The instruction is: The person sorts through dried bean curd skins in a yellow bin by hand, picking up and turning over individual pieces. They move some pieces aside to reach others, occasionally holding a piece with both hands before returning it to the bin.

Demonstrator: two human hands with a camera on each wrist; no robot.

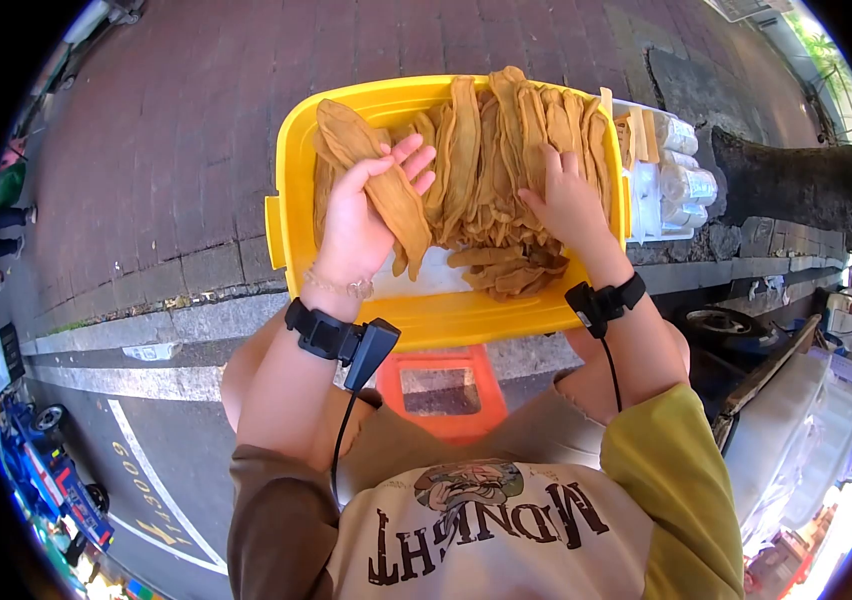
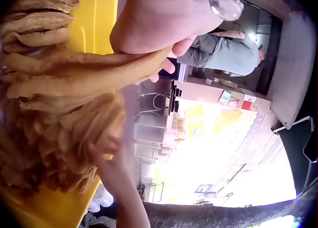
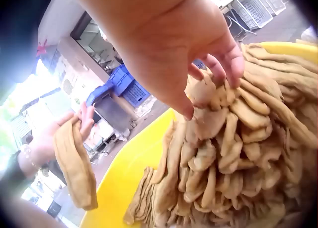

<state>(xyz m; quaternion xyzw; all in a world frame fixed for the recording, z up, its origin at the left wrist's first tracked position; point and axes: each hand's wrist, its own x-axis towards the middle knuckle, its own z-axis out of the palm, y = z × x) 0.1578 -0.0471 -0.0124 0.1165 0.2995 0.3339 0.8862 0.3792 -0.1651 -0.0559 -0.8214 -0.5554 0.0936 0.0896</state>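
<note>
My left hand [image 1: 358, 215] is turned palm up and holds a long, flat, tan wrinkled strip [image 1: 393, 205] between thumb and fingers. In the right wrist view that strip [image 3: 74, 161] hangs down from the left hand [image 3: 47, 138]. My right hand [image 1: 574, 200] reaches over the right part of a pile of similar strips [image 1: 481, 170], its thumb and fingers spread apart. In the right wrist view the fingertips of the right hand [image 3: 174, 54] are right at the top of the pile. The pile lies in a yellow tub [image 1: 291, 160].
A reddish plastic stool [image 1: 486, 395] stands below the tub. At the tub's right is a white container with several clear wrapped rolls [image 1: 686, 185], near a tree trunk [image 1: 796, 180]. Paving [image 1: 176, 120] stretches beyond. A person [image 2: 223, 51] stands in a doorway.
</note>
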